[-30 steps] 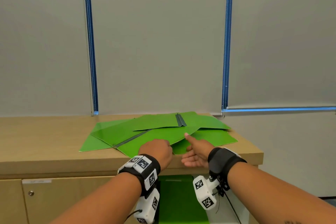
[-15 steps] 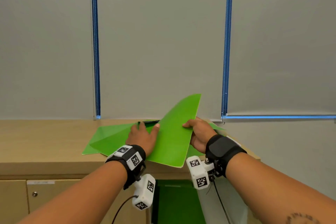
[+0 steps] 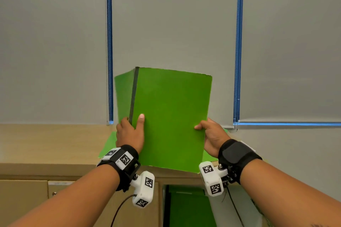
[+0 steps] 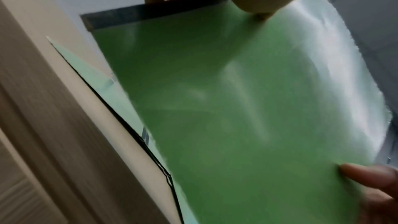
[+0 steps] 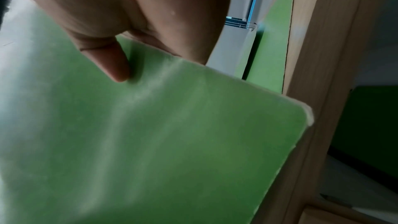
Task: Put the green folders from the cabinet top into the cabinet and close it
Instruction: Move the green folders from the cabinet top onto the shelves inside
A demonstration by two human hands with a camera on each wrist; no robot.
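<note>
I hold one green folder upright above the cabinet top; its dark spine faces left. My left hand grips the spine side, thumb on the front cover. My right hand pinches the right edge. In the left wrist view the folder fills the frame, and in the right wrist view my thumb presses its cover. More green folders lie flat on the cabinet top behind it, mostly hidden. Below, the cabinet stands open with green folders inside.
A closed wooden door with a small knob is at the lower left. The open white door hangs below my right wrist. Grey blinds with blue cords cover the wall behind.
Both hands took a folder from the pile and raised it from half-tilted to upright, well above the cabinet top. The view has moved closer.
</note>
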